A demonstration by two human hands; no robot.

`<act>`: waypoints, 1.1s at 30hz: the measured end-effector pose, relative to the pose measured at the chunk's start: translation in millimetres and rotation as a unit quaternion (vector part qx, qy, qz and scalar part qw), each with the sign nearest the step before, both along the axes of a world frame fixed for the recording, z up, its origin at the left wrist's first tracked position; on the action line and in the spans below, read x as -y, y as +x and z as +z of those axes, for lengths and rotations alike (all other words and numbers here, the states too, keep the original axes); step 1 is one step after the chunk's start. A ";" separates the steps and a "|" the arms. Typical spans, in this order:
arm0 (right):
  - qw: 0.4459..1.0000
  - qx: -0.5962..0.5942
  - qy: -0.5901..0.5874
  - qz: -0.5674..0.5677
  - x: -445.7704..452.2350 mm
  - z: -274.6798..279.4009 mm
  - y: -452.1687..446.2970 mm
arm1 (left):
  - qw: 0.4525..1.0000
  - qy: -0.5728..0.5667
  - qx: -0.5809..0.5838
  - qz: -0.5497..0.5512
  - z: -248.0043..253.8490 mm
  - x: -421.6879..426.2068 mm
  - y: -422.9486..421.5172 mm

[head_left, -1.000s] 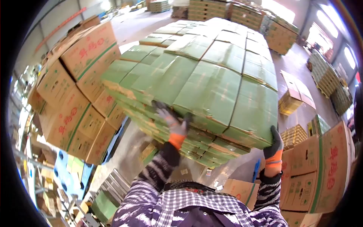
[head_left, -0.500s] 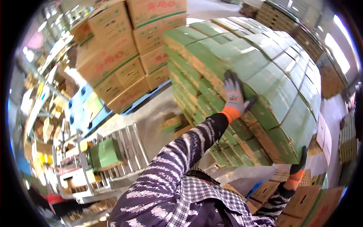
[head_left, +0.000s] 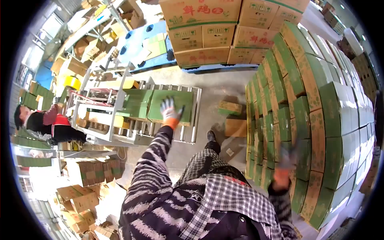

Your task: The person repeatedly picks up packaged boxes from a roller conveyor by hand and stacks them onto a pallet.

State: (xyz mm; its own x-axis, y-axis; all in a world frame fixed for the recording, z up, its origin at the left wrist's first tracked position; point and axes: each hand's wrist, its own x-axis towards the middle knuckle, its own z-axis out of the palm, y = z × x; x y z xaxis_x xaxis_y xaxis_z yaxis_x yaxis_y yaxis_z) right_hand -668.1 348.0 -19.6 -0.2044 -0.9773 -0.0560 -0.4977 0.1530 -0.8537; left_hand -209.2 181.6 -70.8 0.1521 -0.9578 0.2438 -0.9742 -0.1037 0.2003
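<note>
Two green boxes lie side by side on the roller conveyor [head_left: 195, 114]. My left hand [head_left: 172, 112], in a grey glove with an orange cuff, is spread over the nearer green box [head_left: 182, 102], its fingers apart; whether it touches the top cannot be made out. The farther green box [head_left: 136, 105] reaches to the machine frame. My right hand [head_left: 286, 160], gloved alike, is blurred by motion in front of the tall stack of green boxes [head_left: 312, 116] on the right. Its fingers are smeared, and contact with the stack cannot be told.
Brown cartons [head_left: 208, 32] stand on a blue pallet [head_left: 216, 69] ahead. Small boxes [head_left: 236, 127] lie on the floor beside the stack. A co-worker [head_left: 50, 124] is at the machine [head_left: 116, 104] on the left. Loose cartons [head_left: 80, 198] fill the lower left.
The view has turned left from the green stack to the conveyor. My left hand has left the stack and is now over a box on the conveyor. My right hand has left the stack's corner.
</note>
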 end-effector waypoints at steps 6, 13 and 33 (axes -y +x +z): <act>0.959 0.023 0.125 0.252 166.1 -102.7 181.8 | 0.992 0.116 0.016 -0.042 -39.5 -41.0 -3.9; 0.900 0.147 0.284 0.294 203.5 -264.0 261.1 | 0.975 0.217 -0.040 -0.014 -26.5 -38.7 -14.5; 0.940 0.324 -0.097 -0.050 485.3 314.0 46.4 | 0.549 -0.140 -0.750 0.340 -19.1 22.8 83.8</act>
State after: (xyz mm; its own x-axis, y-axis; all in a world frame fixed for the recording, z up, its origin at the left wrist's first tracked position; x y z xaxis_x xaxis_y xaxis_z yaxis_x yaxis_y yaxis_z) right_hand -621.7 -137.2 294.5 -0.2799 -0.9598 -0.0223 0.1452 -0.0193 -0.9892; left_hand -125.3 158.8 -90.0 0.6826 -0.5117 -0.5218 0.5551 -0.1013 0.8256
